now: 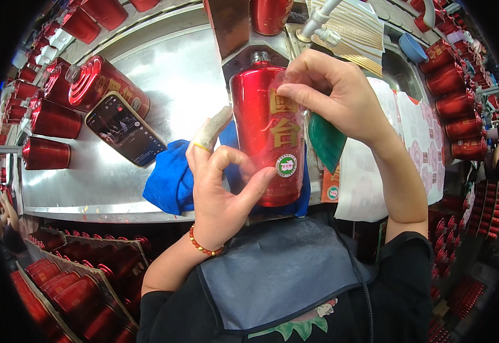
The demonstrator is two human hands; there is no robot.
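A glossy red bottle (252, 114) with gold characters and a round green-and-white sticker lies in front of me, its threaded neck pointing away. Over its face is a thin clear film (277, 123). My right hand (344, 94) pinches the film's upper right part between thumb and fingers. Closed around the lower left of the film, my left hand (221, 183) has thumb and index finger near the bottle's lower body. A cloth finger cover (219, 127) sits on one left finger. A green scraper (326, 143) hangs below my right hand; its grip is hidden.
Blue cloth (172, 177) lies under and beside the bottle on the metal bench (186, 74). Leftward, a phone (124, 130) leans on a red bottle (98, 86). White printed sheets (361, 183) lie right, near a tap (321, 28) and blue bowl (413, 48). Red bottles line both sides.
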